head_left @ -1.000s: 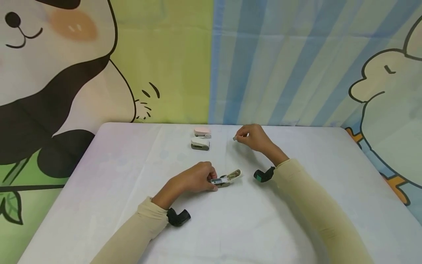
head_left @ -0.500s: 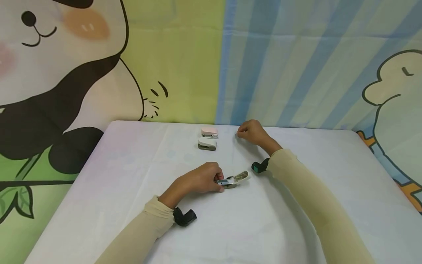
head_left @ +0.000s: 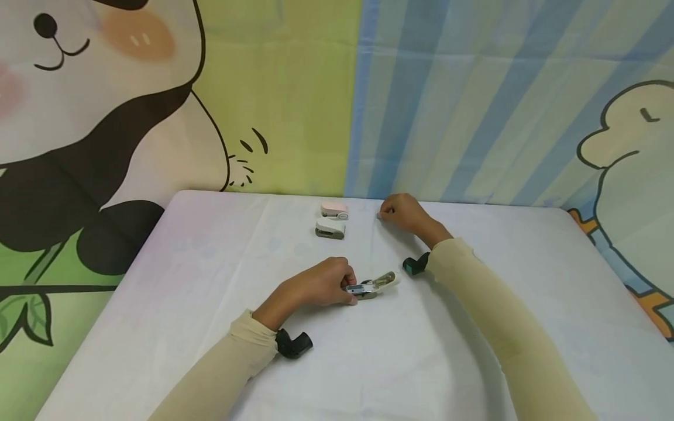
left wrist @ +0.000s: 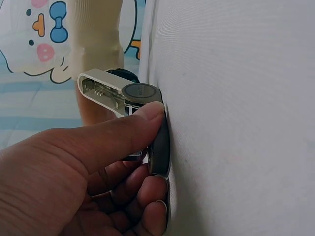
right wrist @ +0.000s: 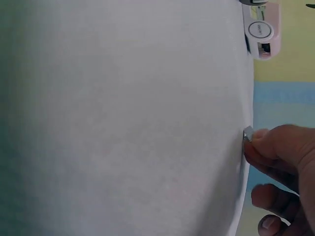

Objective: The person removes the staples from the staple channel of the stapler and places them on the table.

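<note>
My left hand [head_left: 322,283] grips a small stapler [head_left: 380,283] low at the middle of the table. Its cream top cover is swung open, and the left wrist view shows the metal inside of that cover [left wrist: 101,91] and the dark grey base [left wrist: 159,150] under my thumb. Toward the back edge, my right hand [head_left: 404,211] pinches a small strip of staples [right wrist: 248,133] between thumb and index finger, right at the tablecloth. The remaining right fingers curl loosely beneath in the right wrist view.
Left of my right hand stand a white stapler [head_left: 330,228] with a grey base and, behind it, a pink stapler [head_left: 334,210]. A white cloth covers the table [head_left: 237,245]. A printed cartoon curtain [head_left: 295,105] hangs along the back edge.
My right hand has lowered the staple strip to the tablecloth near the back edge and stays there. The left hand keeps its hold on the opened stapler. The head view has shifted slightly.
</note>
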Demonstrator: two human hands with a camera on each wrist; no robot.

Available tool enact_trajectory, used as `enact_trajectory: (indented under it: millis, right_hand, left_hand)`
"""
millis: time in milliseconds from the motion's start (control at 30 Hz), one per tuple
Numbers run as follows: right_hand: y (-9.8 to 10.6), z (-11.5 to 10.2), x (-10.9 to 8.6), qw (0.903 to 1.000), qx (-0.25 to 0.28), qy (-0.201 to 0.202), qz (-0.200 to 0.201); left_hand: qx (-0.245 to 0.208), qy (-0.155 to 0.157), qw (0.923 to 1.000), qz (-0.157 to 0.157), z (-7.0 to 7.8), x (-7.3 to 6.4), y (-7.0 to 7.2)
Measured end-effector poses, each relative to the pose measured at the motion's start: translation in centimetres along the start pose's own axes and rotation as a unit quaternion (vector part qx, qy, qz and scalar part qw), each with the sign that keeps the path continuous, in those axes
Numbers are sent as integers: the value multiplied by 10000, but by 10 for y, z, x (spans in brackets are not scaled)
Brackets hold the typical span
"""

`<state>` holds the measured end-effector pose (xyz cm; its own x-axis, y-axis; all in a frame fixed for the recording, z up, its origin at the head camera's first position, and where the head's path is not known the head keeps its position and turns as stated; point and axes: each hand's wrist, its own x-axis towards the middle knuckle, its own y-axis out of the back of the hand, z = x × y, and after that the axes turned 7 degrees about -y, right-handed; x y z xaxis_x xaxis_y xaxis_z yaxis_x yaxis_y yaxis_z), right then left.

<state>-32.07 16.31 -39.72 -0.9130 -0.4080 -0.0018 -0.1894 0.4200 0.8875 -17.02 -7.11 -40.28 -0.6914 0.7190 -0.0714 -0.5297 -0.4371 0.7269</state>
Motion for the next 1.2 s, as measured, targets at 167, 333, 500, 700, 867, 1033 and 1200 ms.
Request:
enact_trajectory:
  millis: [167, 333, 500, 700, 867, 1033, 1200]
  right_hand:
    - [-1, 1, -1, 9989, -453, 76, -64]
    - [1, -2, 2, 9951, -861, -315, -369]
    - [5, -5, -1, 9910, -1042, -626, -562]
    - [12, -13, -9, 9932, -855, -429, -661]
    - [21, -22, -22, 9951, -427, 51, -890]
    - [28, -36, -44, 9877, -45, 655, -1418]
    - [32, -50, -67, 9658, 205, 1169, -2304]
  left_hand:
    - [20, 5, 10000, 16, -2, 0, -1]
    - [-34, -4, 10000, 22, -3, 1, -2]
    - [1, -3, 10000, 7, -3, 3, -3]
    - [57, 31, 10000, 13, -3, 0, -1]
    - [66, 126, 9999, 4, -2, -2, 0]
    - [53, 145, 9999, -40, 1, -4, 0]
    - [144, 53, 9999, 9, 4, -1, 0]
